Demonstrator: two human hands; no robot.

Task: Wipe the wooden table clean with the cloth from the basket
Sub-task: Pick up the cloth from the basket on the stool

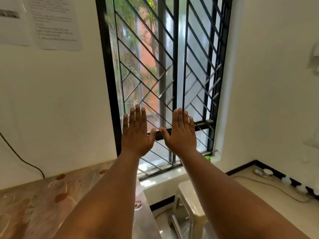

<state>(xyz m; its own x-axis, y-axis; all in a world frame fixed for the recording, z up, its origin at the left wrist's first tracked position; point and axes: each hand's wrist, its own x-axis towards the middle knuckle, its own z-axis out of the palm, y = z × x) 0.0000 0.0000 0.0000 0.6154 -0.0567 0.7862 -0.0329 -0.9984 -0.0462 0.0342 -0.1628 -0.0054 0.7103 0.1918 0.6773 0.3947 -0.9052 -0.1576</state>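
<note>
Head view: left hand [136,135] and right hand [181,135] are stretching forward side by side, fingers straight, holding nothing, thumbs nearly touching, before the barred window [165,66]. Table [43,200] is lying below the left forearm.

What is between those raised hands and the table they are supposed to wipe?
Nothing visible blocks the way. Both the left hand and the right hand are held up flat and empty in front of the window grille, while the table lies below at lower left. The cloth and its basket are not in view.
</note>
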